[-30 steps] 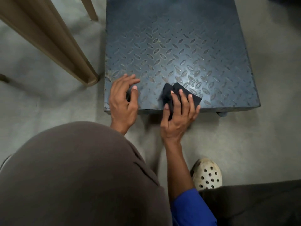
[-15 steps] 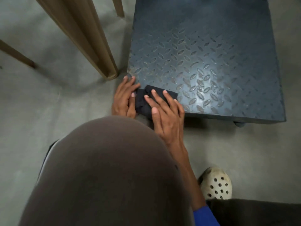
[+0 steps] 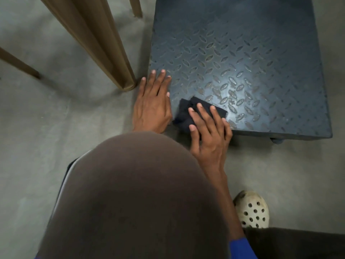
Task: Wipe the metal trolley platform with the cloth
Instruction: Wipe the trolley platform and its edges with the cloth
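The metal trolley platform [image 3: 242,53] is a dark blue-grey plate with a raised diamond tread, low on the floor. A folded dark cloth [image 3: 184,113] lies on its near left corner. My right hand [image 3: 209,131] presses flat on the cloth with straight, spread fingers. My left hand [image 3: 152,105] rests flat on the platform's left edge, fingers straight, just left of the cloth. The near part of the cloth is hidden under my right hand.
A tan wooden furniture leg [image 3: 104,49] slants down to the floor just left of the platform, with thinner legs [image 3: 136,8] behind. A trolley wheel [image 3: 276,141] shows under the near right edge. My knee and a white perforated clog [image 3: 252,212] are on the grey floor.
My right hand slid the cloth left along the near edge to my left hand, then a little back to the right. My left hand's fingers straightened and lie flatter on the corner.
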`<state>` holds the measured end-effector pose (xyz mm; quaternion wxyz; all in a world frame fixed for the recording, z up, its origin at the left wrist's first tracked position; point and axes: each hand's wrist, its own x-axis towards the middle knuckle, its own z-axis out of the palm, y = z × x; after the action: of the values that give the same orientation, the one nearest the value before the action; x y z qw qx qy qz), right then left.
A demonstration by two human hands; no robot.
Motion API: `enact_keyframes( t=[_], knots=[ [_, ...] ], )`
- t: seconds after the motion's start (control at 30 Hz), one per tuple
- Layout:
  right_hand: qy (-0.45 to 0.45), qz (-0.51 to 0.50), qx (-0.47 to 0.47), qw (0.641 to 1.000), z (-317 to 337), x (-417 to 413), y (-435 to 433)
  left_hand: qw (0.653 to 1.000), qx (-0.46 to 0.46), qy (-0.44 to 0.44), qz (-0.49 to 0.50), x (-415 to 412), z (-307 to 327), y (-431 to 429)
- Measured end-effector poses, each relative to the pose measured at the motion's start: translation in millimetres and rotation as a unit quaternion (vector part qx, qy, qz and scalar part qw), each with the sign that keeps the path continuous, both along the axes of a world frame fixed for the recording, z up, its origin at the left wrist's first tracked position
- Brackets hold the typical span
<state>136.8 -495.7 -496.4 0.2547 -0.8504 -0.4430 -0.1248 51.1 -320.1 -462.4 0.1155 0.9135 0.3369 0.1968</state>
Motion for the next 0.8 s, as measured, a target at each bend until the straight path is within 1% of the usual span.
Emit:
enact_keyframes(
  t=[0.07, 0.13, 0.2, 0.27, 0.37, 0.43, 0.5, 0.57, 0.67, 0.8],
  knots=[
    [-0.012, -0.099, 0.015, 0.995, -4.8, 33.8, -25.9, 0.999, 0.023, -0.001, 0.022, 0.8, -2.9, -8.6],
    [-0.014, -0.198, 0.053, 0.979, -11.3, 61.5, -37.1, 0.998, 0.047, -0.004, 0.039, 4.4, -7.6, -18.1],
    [-0.011, -0.258, 0.099, 0.961, -14.9, 64.2, -24.0, 0.995, 0.072, -0.029, 0.061, 12.6, -11.3, -26.8],
    [-0.016, -0.25, 0.128, 0.96, -18.7, 45.6, -1.2, 0.993, 0.084, -0.052, 0.067, 20.0, -15.5, -36.5],
    [-0.043, -0.151, 0.109, 0.982, -33.0, 26.1, 4.2, 0.995, 0.089, -0.038, 0.016, 31.8, -23.4, -56.4],
    [-0.076, -0.086, 0.088, 0.989, -40.3, 46.1, -12.5, 0.995, 0.102, -0.014, -0.012, 40.7, -26.8, -68.8],
    [-0.112, -0.065, 0.072, 0.989, -45.1, 71.3, -33.0, 0.994, 0.105, -0.004, -0.018, 48.0, -27.4, -74.9],
    [-0.128, -0.077, 0.07, 0.986, -48.7, 91.1, -50.9, 0.995, 0.102, 0.009, -0.013, 49.3, -28.1, -76.7],
    [-0.12, -0.115, 0.088, 0.982, -49.0, 119.1, -73.3, 0.995, 0.088, 0.046, -0.028, 52.4, -26.6, -81.9],
    [-0.1, -0.205, 0.096, 0.969, -39.8, 150.8, -108.3, 0.991, 0.064, 0.071, -0.094, 76.1, -21.3, -98.7]
  ],
)
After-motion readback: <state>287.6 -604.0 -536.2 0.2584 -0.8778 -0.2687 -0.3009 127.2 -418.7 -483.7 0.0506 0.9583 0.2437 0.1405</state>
